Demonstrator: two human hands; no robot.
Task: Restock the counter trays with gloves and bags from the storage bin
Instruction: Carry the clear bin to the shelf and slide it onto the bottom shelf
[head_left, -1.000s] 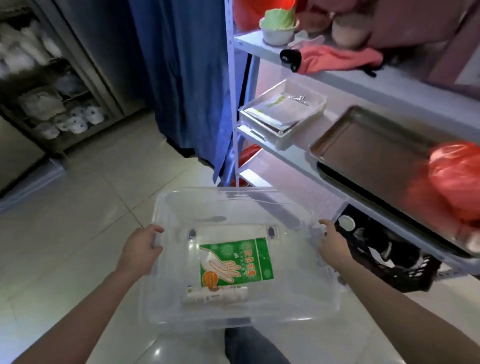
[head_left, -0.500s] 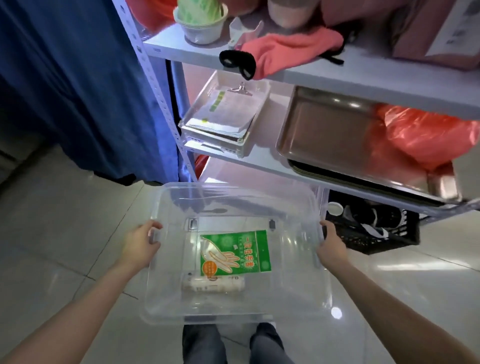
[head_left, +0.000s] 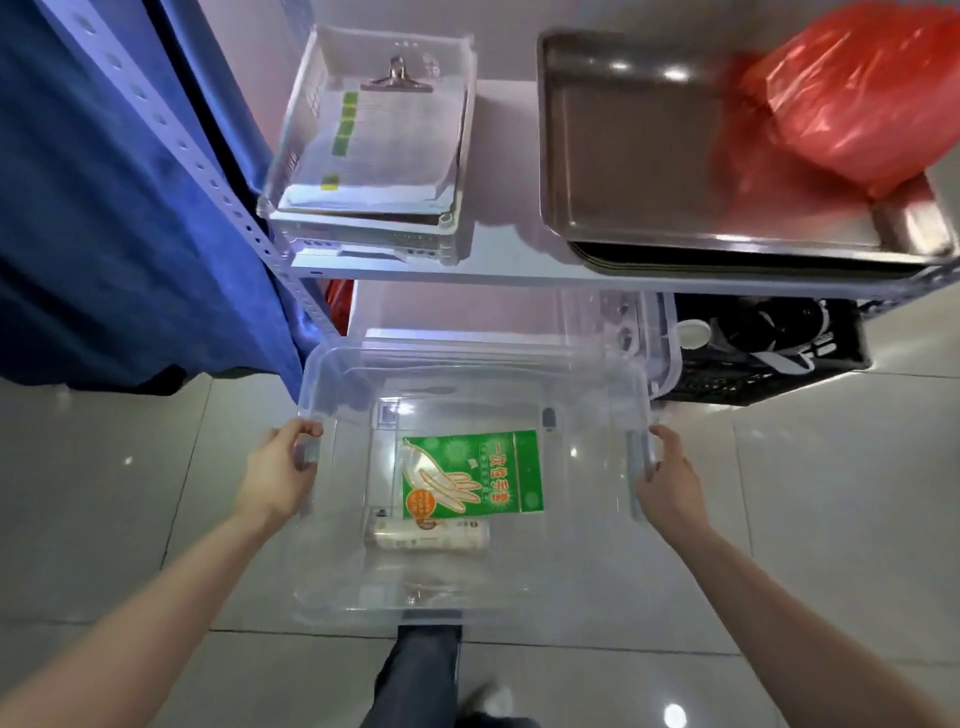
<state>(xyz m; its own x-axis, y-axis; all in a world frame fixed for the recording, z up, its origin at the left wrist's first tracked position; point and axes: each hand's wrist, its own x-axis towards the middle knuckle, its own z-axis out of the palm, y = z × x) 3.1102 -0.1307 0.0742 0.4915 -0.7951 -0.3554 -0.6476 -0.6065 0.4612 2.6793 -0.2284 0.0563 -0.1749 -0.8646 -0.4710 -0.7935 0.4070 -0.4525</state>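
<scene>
The clear storage bin (head_left: 322, 374) is gripped at both short sides. The left hand (head_left: 283, 467) is curled round the left rim, thumb on top and fingers under the lip. The right hand (head_left: 670, 478) is curled in the same way round the right rim. Nothing else is held by either hand.

The bin is carried level above the tiled floor (head_left: 104, 519), directly in front of a white metal shelf rack (head_left: 519, 273), with its far rim close beneath the front edge of the shelf. A leg in dark trousers (head_left: 421, 670) is seen below the near wall of the bin.

Two items are noted on the bin's floor. A green glove packet (head_left: 472, 475) lies flat near the middle. A pale roll of bags (head_left: 431, 535) lies on its side just beside the packet's near edge; whether the two touch cannot be told.

On the shelf, a clear plastic tray (head_left: 291, 156) holding a clipboard with papers (head_left: 395, 130) is set at the left. A steel tray (head_left: 649, 156) is set at the right, stacked on others, with a red plastic bag (head_left: 857, 98) resting in its far right corner. A black crate (head_left: 769, 364) stands on the floor under the shelf at the right. A blue curtain (head_left: 104, 208) hangs left of the rack.
</scene>
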